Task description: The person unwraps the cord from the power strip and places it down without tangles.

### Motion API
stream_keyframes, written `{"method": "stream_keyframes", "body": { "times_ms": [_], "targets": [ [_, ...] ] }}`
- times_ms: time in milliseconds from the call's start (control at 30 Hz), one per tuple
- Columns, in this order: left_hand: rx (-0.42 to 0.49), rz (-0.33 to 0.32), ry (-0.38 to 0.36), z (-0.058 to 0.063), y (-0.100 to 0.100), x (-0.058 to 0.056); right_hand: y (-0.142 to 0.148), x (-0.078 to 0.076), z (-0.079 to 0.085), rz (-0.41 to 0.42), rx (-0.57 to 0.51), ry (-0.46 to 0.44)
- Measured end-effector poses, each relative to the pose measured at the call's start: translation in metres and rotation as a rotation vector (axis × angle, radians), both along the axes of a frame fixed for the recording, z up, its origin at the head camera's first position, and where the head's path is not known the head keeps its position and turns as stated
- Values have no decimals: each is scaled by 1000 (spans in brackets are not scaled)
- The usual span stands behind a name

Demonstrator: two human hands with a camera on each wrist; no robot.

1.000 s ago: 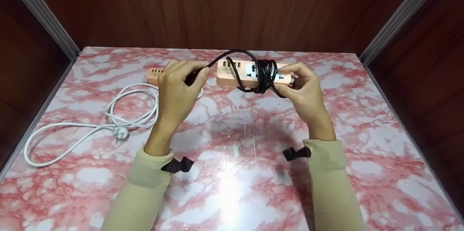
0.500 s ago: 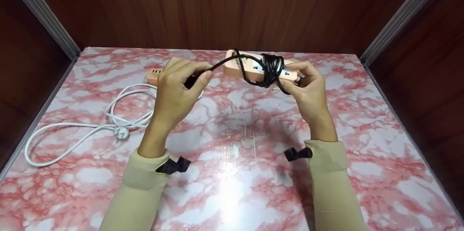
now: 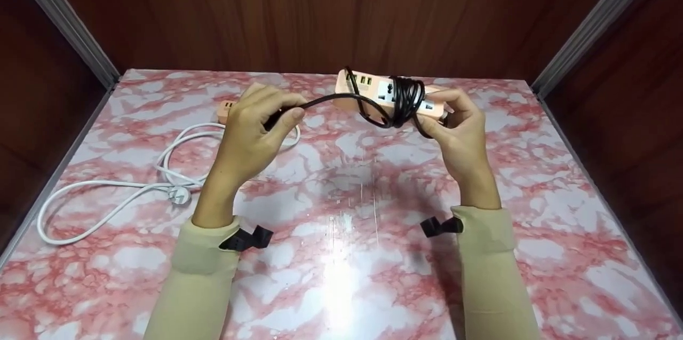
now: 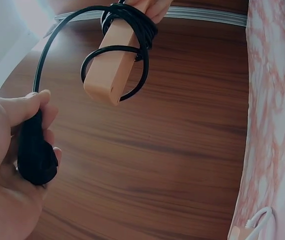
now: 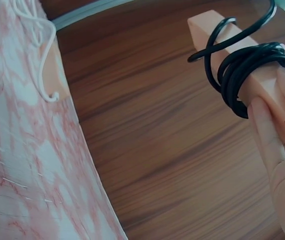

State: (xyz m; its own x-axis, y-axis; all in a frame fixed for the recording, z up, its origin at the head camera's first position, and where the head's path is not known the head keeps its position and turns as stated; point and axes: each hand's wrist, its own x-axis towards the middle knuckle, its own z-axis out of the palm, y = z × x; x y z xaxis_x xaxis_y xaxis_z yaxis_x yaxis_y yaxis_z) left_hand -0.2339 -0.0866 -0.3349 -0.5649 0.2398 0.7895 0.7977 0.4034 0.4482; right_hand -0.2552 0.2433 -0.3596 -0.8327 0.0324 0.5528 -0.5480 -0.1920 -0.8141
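Held up over the table is a peach power strip (image 3: 382, 87) with sockets and USB ports on its face. Its black cord (image 3: 408, 101) is wound several times around the body. My right hand (image 3: 463, 129) grips the strip's right end between thumb and fingers. To the left, my left hand (image 3: 256, 129) holds the cord's black plug (image 4: 34, 155), its fingers curled round it. From that hand a length of cord (image 4: 46, 47) arcs over to the coils, and one loose loop (image 5: 211, 60) hangs round the strip's far end.
On the table (image 3: 320, 286) at left lies a second peach power strip (image 3: 224, 110), partly hidden behind my left hand. Its white cord (image 3: 80, 184) is spread in loops, with a white plug (image 3: 179, 195) among them. Brown wood-grain panels (image 3: 331, 14) wall the back and sides.
Both hands have drawn slightly apart, the left one leftward and the right one rightward. The strip has shifted right and tilted, its left end higher. The free cord between them now arcs lower.
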Motion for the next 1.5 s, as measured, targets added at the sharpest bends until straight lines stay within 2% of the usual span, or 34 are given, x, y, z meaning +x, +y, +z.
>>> {"method": "stream_keyframes", "body": {
  "times_ms": [267, 600, 867, 1233, 1367, 1500],
  "targets": [
    [-145, -75, -45, -5, -3, -2, 2, 0, 2, -14, -19, -23],
    [-298, -163, -111, -11, -5, -3, 3, 3, 3, -14, -23, 0],
    [-409, -175, -164, -13, -4, -3, 4, 3, 3, 27, -92, 10],
    [-474, -172, -227, -21, -2, -8, 3, 4, 6, 77, -168, 30],
    [-488, -172, -256, -26, -2, -11, 2, 5, 7, 83, -162, 38],
    [-532, -177, -320, -30, -3, -13, 1, 4, 7, 66, -133, 33]
  ]
}}
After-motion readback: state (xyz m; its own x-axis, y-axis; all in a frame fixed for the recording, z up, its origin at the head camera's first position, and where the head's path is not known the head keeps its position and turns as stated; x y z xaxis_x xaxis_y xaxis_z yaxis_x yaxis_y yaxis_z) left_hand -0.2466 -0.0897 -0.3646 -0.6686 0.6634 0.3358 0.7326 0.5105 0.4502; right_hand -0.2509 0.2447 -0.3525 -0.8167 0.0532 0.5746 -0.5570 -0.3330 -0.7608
